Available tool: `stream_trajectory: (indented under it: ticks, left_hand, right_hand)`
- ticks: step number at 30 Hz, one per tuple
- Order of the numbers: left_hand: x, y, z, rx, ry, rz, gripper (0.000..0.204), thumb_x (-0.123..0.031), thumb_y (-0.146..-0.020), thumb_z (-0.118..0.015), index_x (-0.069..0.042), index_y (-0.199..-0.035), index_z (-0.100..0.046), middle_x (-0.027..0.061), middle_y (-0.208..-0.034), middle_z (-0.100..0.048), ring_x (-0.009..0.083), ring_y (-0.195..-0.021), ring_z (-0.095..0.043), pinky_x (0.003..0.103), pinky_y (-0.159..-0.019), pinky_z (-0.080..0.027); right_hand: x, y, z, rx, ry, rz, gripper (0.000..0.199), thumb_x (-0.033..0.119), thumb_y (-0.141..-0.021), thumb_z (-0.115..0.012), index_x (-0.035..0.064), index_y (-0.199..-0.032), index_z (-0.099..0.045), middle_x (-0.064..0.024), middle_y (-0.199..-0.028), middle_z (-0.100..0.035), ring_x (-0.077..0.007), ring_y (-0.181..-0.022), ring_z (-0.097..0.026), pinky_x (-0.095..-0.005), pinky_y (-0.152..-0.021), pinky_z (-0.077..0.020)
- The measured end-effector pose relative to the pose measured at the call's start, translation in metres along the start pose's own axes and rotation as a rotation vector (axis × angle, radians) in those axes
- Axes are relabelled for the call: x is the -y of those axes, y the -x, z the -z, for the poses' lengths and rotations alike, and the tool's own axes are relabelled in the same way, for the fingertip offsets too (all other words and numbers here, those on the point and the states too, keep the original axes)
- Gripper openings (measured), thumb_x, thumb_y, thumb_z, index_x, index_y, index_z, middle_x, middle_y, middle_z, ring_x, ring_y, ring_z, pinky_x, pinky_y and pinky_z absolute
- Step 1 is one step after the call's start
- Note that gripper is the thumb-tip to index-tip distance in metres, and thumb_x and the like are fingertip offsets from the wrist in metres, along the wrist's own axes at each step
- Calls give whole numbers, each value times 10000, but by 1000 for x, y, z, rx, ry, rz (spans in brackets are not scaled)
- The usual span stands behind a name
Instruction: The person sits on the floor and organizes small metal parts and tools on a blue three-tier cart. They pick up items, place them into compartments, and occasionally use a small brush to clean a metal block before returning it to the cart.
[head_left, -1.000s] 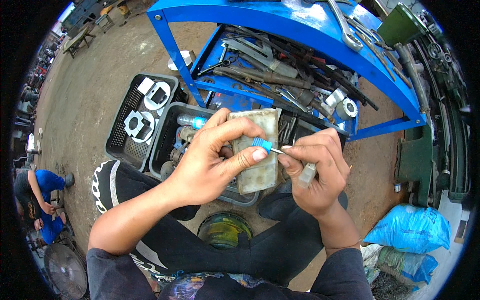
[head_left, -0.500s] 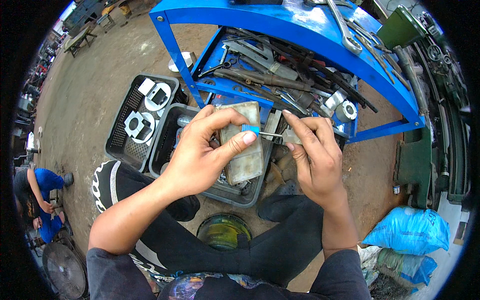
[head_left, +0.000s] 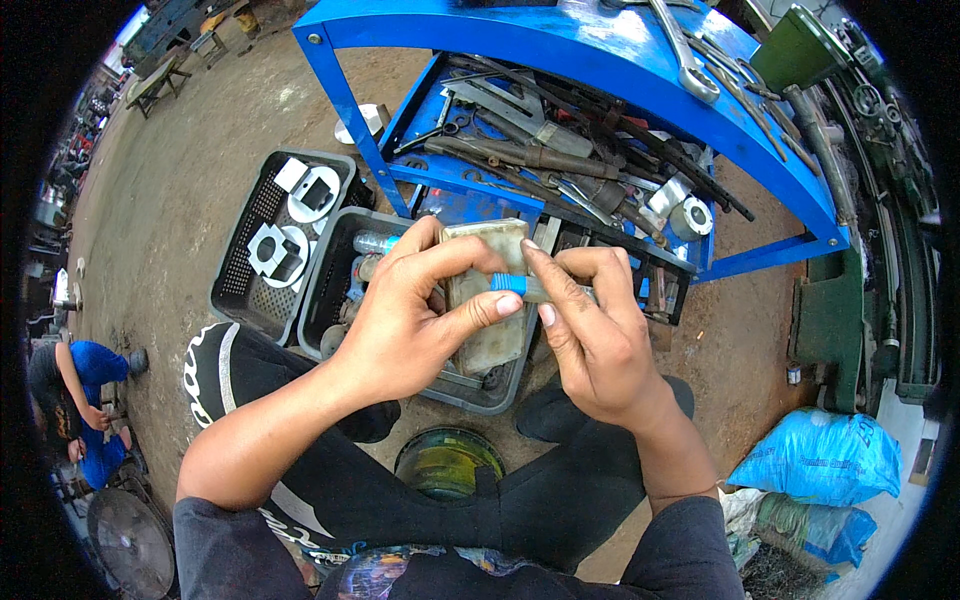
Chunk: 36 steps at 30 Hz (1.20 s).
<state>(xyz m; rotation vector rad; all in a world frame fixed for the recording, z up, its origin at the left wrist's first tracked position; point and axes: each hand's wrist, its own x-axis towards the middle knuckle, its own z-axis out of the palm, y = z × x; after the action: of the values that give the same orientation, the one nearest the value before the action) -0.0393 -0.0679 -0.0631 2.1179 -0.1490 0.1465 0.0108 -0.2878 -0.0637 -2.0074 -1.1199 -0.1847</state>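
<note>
"What is the person holding?"

"A flat grey block. The left hand is wrapped round it, fingers over the top and thumb across the front. It is held up just in front of the blue rack."

"And the other hand?"

"The right hand is just beside the block, on its right side. Its fingers are curled in tight and pinch a thin tool with a blue bit. The blue bit lies against the block, between the two thumbs."

"So both hands are closed?"

"Yes, both are closed on something. The left has the block, the right has the little tool."

"What is under the rack?"

"Lots of long metal tools lie on its lower shelf. A big spanner rests on top of the rack."

"And on the ground?"

"Two dark crates. The grey crate sits right below the rack, behind the hands. The black crate is just left of that, with white metal pieces in it. The person's legs in dark trousers stretch out toward the rack, and a round green tin sits between them."

"Anything off to the side?"

"A blue bag lies well to the right of the rack, near a green machine. Far to the left of the rack another person in a blue top is crouching."
</note>
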Motion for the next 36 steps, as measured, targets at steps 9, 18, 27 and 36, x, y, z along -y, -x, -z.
stream_trajectory:
  ticks: [9,18,27,36]
  left_hand:
    - [-6,-1,8,69,-73,-120,332,-309,-813,-861,-85,-993,-695,116,-923,-518,292,-845,-564,389,-715,-451]
    - [-7,1,10,70,-114,-150,349,-308,-776,-878,-104,-987,-689,132,-974,-527,331,-860,-589,423,-731,-476]
    - [-1,-1,19,197,-72,-163,386,-322,-736,-907,-86,-953,-692,106,-924,-525,284,-860,-553,386,-739,-448]
    - [10,-1,12,455,423,-97,547,-546,-802,-852,-47,-905,-653,4,-899,-632,149,-963,-554,348,-898,-430]
  right_hand:
    - [-9,1,1,1,-197,68,421,-80,-827,-697,-14,-1235,-613,-168,-1087,-587,-355,-1005,-566,-445,-899,-478]
    - [-15,4,-16,-79,-254,125,320,-90,-848,-689,48,-1112,-574,-141,-1057,-605,-292,-907,-569,-413,-845,-459]
    - [-12,7,-17,-43,-385,127,336,-80,-818,-713,50,-1111,-611,-150,-1063,-591,-349,-1000,-576,-464,-918,-463]
    - [-1,18,-14,-89,-528,206,318,-81,-806,-736,30,-1083,-628,-128,-1051,-581,-330,-1022,-559,-447,-929,-452]
